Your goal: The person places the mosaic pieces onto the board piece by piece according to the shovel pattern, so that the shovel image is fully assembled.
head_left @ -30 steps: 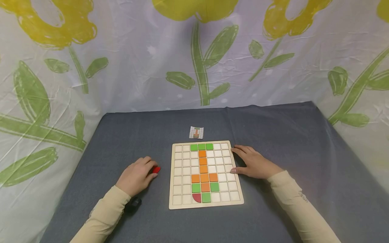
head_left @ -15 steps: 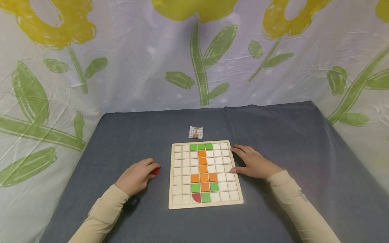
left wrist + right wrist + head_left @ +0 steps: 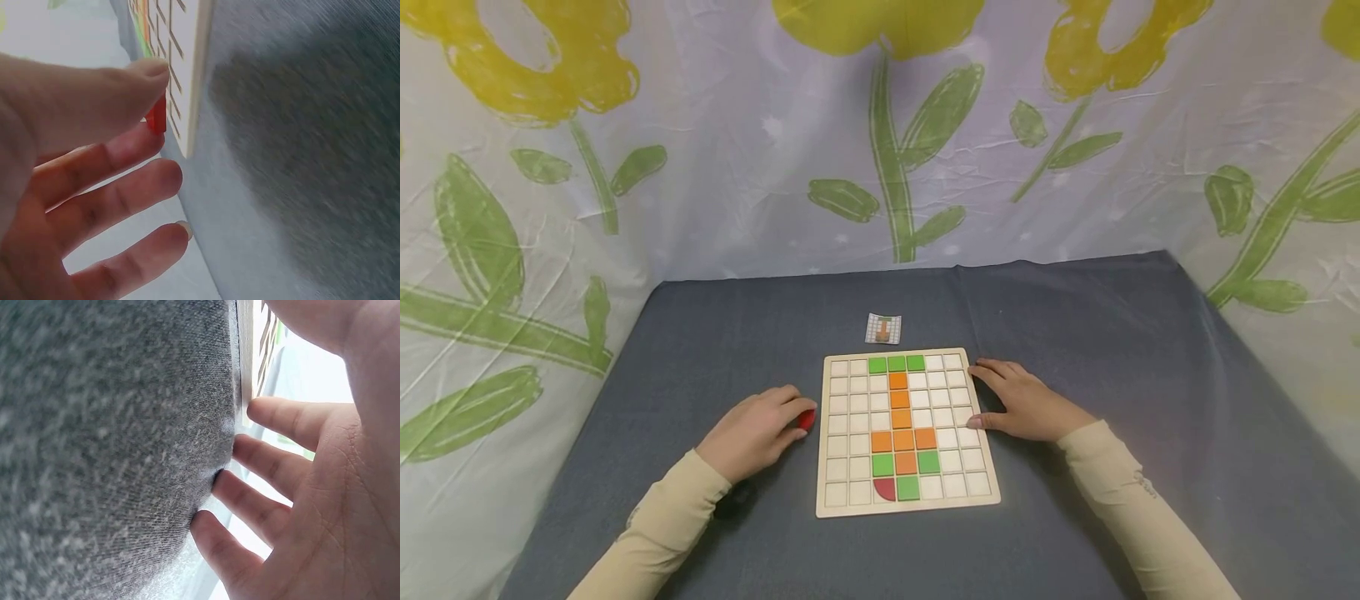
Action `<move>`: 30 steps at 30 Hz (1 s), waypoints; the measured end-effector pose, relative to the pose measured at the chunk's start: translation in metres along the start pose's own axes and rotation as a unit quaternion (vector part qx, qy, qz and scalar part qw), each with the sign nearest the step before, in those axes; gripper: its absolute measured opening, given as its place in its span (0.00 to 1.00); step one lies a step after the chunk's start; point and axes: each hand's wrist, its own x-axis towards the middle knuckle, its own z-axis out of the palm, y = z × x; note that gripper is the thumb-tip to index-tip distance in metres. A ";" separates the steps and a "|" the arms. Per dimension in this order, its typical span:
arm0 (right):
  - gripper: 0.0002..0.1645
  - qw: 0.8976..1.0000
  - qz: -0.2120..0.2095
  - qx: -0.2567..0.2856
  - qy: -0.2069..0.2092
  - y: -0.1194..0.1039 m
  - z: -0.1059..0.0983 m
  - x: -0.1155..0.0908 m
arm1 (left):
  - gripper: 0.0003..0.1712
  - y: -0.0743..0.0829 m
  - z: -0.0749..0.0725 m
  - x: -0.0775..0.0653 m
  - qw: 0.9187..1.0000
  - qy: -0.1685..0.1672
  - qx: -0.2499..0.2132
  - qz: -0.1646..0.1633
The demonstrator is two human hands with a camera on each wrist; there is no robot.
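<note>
My left hand [image 3: 756,433] pinches a small red piece [image 3: 806,420] just off the left edge of the wooden grid board [image 3: 859,422]. In the left wrist view the red piece [image 3: 159,117] sits between thumb and index finger, close to the board's rim, the other fingers spread apart. On the board, green and orange square tiles form an upright figure, with a dark red quarter-round piece [image 3: 885,489] in the bottom row. My right hand [image 3: 1026,404] rests at the board's right edge, thumb and fingertips touching it. The right wrist view shows its fingers extended, their tips on the cloth and rim.
Behind the board lies a small card [image 3: 883,328] printed with a similar coloured grid figure. Grey cloth [image 3: 760,325] covers the table. A curtain with yellow flowers [image 3: 700,183] hangs at the back and sides. Something dark shows under the left wrist.
My left hand has closed more over the red piece and carried it right, from the cloth towards the board's left edge. The right hand stays where it was.
</note>
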 end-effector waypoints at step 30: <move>0.52 1.000 -0.002 0.007 0.005 0.001 -0.001 -0.001 | 0.14 0.083 -0.003 0.052 0.987 -0.047 -0.021 0.155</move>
